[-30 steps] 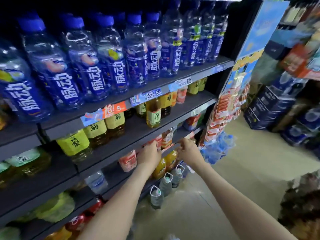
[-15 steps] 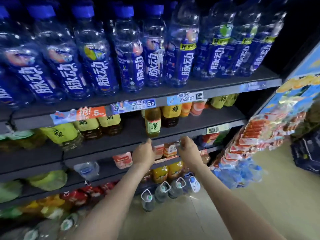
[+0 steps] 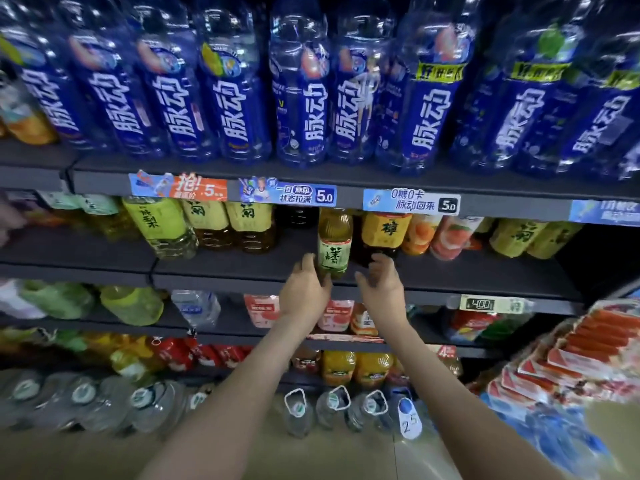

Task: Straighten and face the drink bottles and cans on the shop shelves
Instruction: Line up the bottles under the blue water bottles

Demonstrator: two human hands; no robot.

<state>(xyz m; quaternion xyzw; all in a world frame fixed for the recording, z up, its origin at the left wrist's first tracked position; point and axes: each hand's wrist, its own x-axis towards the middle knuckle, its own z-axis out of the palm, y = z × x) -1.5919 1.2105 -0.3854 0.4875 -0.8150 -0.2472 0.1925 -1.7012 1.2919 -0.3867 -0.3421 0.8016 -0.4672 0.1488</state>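
Here the green-label tea bottle (image 3: 334,249) stands upright near the front edge of the middle shelf (image 3: 221,270), forward of its row and under the shelf of blue bottles (image 3: 303,105). The left grip (image 3: 306,292) is loosely spread at the bottle's lower left side; whether it touches, I cannot tell. The right grip (image 3: 381,285), fingers spread, hovers just right of the bottle, holding nothing.

A shop, my view filled by dark shelves (image 3: 242,268) of drinks, blue-label bottles (image 3: 301,98) at 12 o'clock, price strips (image 3: 412,202) on the shelf edges, water jugs (image 3: 298,410) at 6, snack packs (image 3: 571,358) at 4.
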